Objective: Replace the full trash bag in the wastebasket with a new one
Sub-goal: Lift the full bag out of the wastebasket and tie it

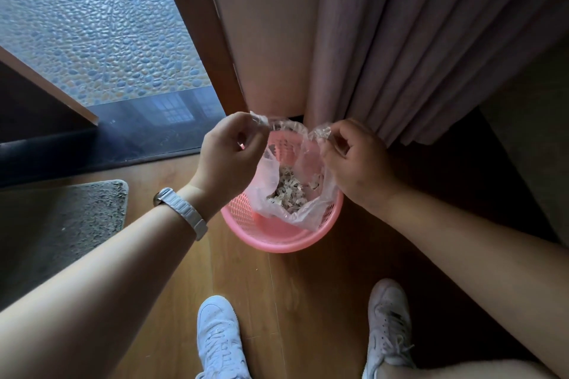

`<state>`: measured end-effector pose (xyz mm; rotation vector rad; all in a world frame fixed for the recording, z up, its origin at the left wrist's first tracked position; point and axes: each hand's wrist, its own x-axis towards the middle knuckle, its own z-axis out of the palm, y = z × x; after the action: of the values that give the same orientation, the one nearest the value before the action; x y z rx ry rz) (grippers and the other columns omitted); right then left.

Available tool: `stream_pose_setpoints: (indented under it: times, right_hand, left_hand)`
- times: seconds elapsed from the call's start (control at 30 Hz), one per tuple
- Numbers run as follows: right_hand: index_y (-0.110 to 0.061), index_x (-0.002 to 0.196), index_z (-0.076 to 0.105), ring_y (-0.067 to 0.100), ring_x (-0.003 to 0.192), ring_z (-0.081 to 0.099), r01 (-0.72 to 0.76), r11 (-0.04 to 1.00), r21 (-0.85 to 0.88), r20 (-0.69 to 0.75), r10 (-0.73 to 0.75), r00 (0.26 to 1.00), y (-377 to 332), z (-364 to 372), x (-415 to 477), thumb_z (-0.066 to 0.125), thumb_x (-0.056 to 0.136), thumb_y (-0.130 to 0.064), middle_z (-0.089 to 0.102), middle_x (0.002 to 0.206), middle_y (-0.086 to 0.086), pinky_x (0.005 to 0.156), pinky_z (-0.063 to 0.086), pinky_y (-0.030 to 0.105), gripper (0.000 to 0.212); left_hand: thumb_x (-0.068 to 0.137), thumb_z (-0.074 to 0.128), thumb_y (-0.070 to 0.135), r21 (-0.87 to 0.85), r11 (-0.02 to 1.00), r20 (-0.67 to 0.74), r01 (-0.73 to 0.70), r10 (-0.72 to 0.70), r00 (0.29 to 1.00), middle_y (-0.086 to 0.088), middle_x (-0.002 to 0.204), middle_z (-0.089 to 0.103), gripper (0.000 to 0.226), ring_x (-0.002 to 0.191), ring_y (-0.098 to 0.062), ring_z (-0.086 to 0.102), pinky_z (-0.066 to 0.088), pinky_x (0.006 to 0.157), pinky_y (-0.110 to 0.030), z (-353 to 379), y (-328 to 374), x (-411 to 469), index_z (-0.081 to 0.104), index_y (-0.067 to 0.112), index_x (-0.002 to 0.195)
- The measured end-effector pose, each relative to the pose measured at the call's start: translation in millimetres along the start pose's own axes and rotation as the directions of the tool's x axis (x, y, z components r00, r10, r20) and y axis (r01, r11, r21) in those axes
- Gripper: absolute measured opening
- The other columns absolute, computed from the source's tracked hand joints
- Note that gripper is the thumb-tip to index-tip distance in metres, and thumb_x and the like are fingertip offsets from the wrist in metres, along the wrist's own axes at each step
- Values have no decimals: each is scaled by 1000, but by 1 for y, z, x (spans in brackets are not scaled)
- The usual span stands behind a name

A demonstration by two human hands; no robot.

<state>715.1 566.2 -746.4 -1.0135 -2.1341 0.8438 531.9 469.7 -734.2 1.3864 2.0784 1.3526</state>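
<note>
A pink mesh wastebasket (pixel 271 237) stands on the wooden floor below me. Inside it sits a clear plastic trash bag (pixel 268 181) holding pale scraps of rubbish (pixel 289 191). My left hand (pixel 229 157), with a white watch on the wrist, pinches the bag's upper left edge. My right hand (pixel 354 163) pinches the upper right edge. Both edges are lifted above the basket's rim and the bag's mouth is drawn up between my hands. No new bag is in view.
A pink curtain (pixel 415 40) hangs just behind the basket. A dark wooden door frame (pixel 200 40) and a glass door with a dark sill lie to the left. A grey doormat (pixel 61 224) lies at left. My two white sneakers (pixel 221 338) stand in front of the basket.
</note>
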Motion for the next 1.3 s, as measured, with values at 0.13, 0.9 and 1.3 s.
stream_pose_setpoints:
  times: [0.13, 0.9, 1.3]
  right_hand:
    - [-5, 81, 63, 14, 75, 53, 39, 999, -16, -48, -40, 998, -31, -15, -6, 65, 83, -11, 54, 88, 7, 70, 46, 25, 7]
    - [-11, 85, 61, -4, 70, 57, 52, 945, 323, -52, -37, 998, -205, -114, -81, 61, 90, -16, 62, 72, -6, 64, 43, 11, 7]
    - [-22, 105, 65, 8, 54, 46, -133, 870, 474, 7, 147, 989, -158, -82, -101, 54, 96, -15, 55, 64, -4, 50, 41, 28, 15]
  left_hand:
    - [87, 65, 17, 100, 994, 21, -46, 44, 999, -3, 78, 61, 10, 70, -15, 56, 49, 62, -28, -25, 32, -18, 65, 15, 78]
    - [97, 48, 25, -252, 955, -108, -158, 134, 985, 4, 78, 56, 8, 73, -16, 53, 43, 71, -23, -95, 187, -102, 52, 24, 90]
    - [87, 49, 6, -701, 694, 163, 162, -65, 985, 1, 77, 65, 23, 58, -18, 49, 44, 55, -27, -66, 168, -122, 69, 16, 94]
